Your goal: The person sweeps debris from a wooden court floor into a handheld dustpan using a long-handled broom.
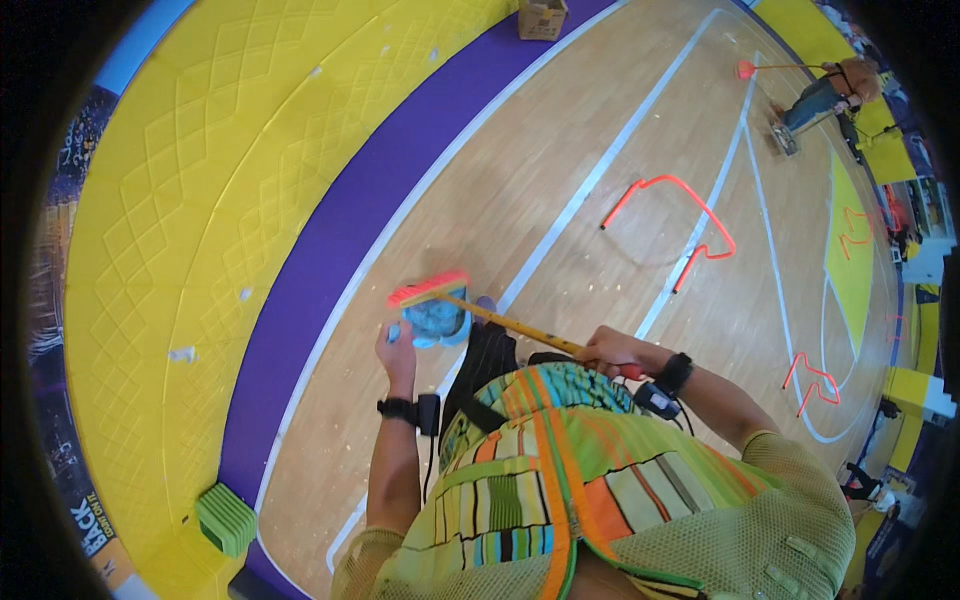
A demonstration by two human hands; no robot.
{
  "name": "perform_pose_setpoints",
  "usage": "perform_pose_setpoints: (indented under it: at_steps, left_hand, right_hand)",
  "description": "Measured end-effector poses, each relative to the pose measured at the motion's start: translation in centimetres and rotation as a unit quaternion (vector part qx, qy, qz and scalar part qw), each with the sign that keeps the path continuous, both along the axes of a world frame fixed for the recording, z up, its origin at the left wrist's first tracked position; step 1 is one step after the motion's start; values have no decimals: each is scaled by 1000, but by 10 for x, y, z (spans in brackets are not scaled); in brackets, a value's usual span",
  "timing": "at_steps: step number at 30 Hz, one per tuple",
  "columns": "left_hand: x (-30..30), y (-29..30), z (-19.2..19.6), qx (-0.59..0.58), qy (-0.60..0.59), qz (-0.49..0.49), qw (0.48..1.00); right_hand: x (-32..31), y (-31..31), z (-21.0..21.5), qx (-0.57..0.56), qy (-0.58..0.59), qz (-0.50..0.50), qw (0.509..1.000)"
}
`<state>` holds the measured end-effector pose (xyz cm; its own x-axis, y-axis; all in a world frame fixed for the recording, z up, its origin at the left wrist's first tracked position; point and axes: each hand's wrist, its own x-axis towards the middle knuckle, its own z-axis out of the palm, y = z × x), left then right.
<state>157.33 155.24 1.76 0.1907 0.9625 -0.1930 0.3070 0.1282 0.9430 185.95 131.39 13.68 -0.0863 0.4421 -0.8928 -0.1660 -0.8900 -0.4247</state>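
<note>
My right hand (612, 350) is closed around the yellow stick of a broom (520, 328), near its red end. The broom's pink-red bristle head (428, 289) lies across the upper edge of a blue dustpan (436, 318). Greyish debris seems to sit in the pan, though it is too blurred to name. Closed on the blue handle at the pan's left side is my left hand (396, 350). Both wrists wear black bands with small devices.
Orange bent-tube hurdles (690, 190) stand on the wooden floor (560, 130), with pale scraps scattered about. Yellow padding (200, 200) and a purple border (350, 180) run along the left. A cardboard box (542, 20), green stacked block (227, 520) and another person (835, 92) with a broom are farther off.
</note>
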Motion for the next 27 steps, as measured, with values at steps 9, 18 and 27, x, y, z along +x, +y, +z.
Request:
perform_pose_setpoints:
  at_steps: [9, 18, 27]
  left_hand:
    - [-10, 88, -35, -6, 109, 31, 994]
    - [29, 112, -43, 31, 224, -27, 974]
    - [155, 104, -24, 64, 53, -190, 978]
  right_hand:
    - [65, 43, 49, -44, 47, -239, 969]
    - [90, 79, -10, -21, -106, -258, 960]
    - [109, 87, 11, -51, -71, -105, 991]
